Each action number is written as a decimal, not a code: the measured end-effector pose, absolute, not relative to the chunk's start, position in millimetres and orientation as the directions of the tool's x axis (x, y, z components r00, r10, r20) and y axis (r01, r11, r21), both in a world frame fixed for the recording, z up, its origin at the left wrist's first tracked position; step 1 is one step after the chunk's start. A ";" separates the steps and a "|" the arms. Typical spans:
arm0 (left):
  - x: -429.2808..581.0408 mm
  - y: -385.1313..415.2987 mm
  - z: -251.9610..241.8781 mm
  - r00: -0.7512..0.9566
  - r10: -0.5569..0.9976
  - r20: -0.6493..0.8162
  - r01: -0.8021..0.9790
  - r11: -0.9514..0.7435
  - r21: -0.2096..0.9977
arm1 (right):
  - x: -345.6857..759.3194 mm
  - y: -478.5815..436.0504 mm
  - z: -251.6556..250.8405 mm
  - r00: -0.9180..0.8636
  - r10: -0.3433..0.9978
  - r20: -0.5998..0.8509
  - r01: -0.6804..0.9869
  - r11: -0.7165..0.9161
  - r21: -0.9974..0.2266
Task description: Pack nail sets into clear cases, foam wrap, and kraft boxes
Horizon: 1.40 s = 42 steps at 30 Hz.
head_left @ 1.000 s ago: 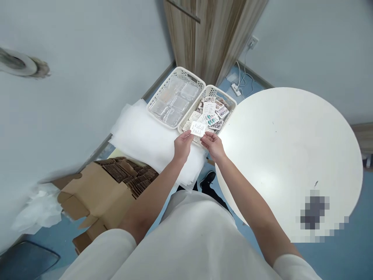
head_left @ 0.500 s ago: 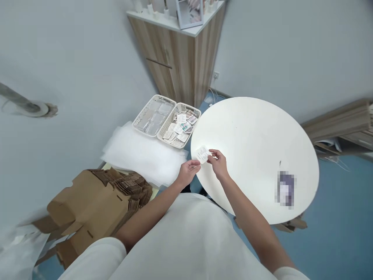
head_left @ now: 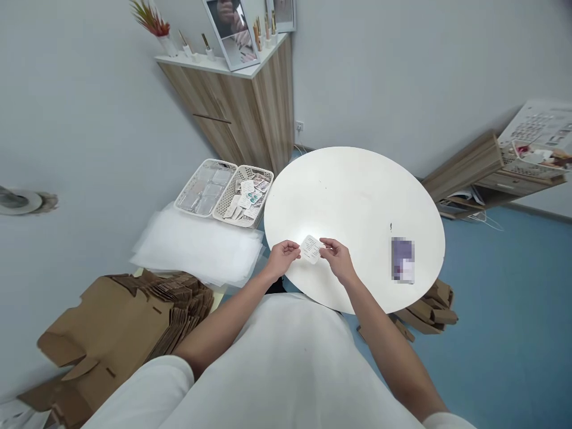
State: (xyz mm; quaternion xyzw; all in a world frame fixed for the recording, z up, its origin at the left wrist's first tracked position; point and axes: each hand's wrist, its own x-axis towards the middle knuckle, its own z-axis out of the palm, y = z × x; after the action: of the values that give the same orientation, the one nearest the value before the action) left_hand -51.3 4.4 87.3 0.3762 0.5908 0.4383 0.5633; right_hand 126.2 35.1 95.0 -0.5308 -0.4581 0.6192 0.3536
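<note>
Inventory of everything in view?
round table: 1, white, centre right
held card: 1, white, over table
pixelated patch: 1, purple, on table
baskets: 2, white, left of table
packs: several, clear, left basket
loose cards: many, mixed, right basket
sheet stack: 1, white, near baskets
cardboard: many, brown, lower left, table's right
cabinet: 1, brown, back
frames: 2, grey, cabinet
plant: 1, red-green, cabinet
sticks: several, gold, cabinet
outlet: 1, white, wall
shelf unit: 1, brown, right
left hand: 1, bare, at card
right hand: 1, bare, on card
</note>
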 end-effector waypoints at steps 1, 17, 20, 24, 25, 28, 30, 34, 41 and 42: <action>-48.2 4.5 87.5 -0.083 0.948 -0.309 -0.028 0.307 0.951 | 130.8 33.1 95.1 -0.203 0.922 -0.330 0.064 -0.324 -0.944; -12.1 3.6 103.5 -0.119 0.953 -0.280 0.035 0.285 0.958 | 156.3 17.8 83.9 -0.120 0.958 0.261 0.399 0.287 -0.871; -5.9 -0.4 104.4 0.008 0.922 -0.387 -0.087 0.386 0.918 | 156.6 12.7 76.1 -0.252 0.872 0.419 0.491 0.488 -0.722; -2.6 -0.3 105.1 -0.008 0.894 -0.448 -0.160 0.441 0.883 | 156.7 8.7 68.5 -0.382 0.810 0.444 0.540 0.586 -0.604; -3.1 0.3 104.5 -0.011 0.892 -0.451 -0.166 0.443 0.881 | 157.0 8.0 67.6 -0.405 0.801 0.442 0.536 0.599 -0.595; -6.3 1.9 100.8 -0.018 0.900 -0.435 -0.160 0.426 0.890 | 159.4 5.8 66.7 -0.437 0.779 0.449 0.511 0.626 -0.589; -8.8 2.4 97.5 -0.025 0.908 -0.419 -0.142 0.412 0.900 | 162.4 4.3 66.9 -0.402 0.791 0.461 0.515 0.612 -0.600; -11.8 2.4 91.4 -0.006 0.919 -0.394 -0.111 0.391 0.914 | 168.1 3.2 69.1 -0.244 0.852 0.464 0.507 0.520 -0.688; -11.5 3.3 90.9 0.038 0.915 -0.402 -0.076 0.404 0.912 | 170.6 7.3 73.0 -0.159 0.957 0.243 0.370 0.286 -0.884; -11.4 3.9 91.6 0.046 0.916 -0.399 -0.069 0.401 0.913 | 171.2 8.1 73.3 -0.187 0.961 0.203 0.344 0.257 -0.903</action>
State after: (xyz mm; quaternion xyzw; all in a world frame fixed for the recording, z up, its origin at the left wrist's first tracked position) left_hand -11.4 3.9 91.6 0.3752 0.5643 0.3983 0.6182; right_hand 171.2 8.1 73.3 -0.4831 -0.6751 0.3713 0.4158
